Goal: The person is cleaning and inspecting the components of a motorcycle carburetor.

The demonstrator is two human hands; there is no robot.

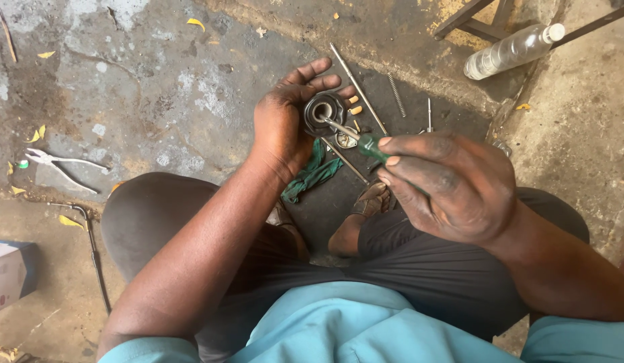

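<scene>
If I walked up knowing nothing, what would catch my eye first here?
Most likely the two hands at the centre: the left hand cups a round dark metal part, while the right hand pokes a green-handled screwdriver into its middle. Next, the clear plastic bottle lying at the upper right, and the pliers on the stained concrete floor at the left.

Disc (323, 111): lying in the left hand's (285, 124) fingers (310, 69).
Screwdriver (355, 138): sitting in the right hand's (446, 185) fingertips (392, 142), its tip touching the disc.
Rods (357, 89): lying just beyond the left fingers.
Pliers (60, 168): lying well left.
</scene>
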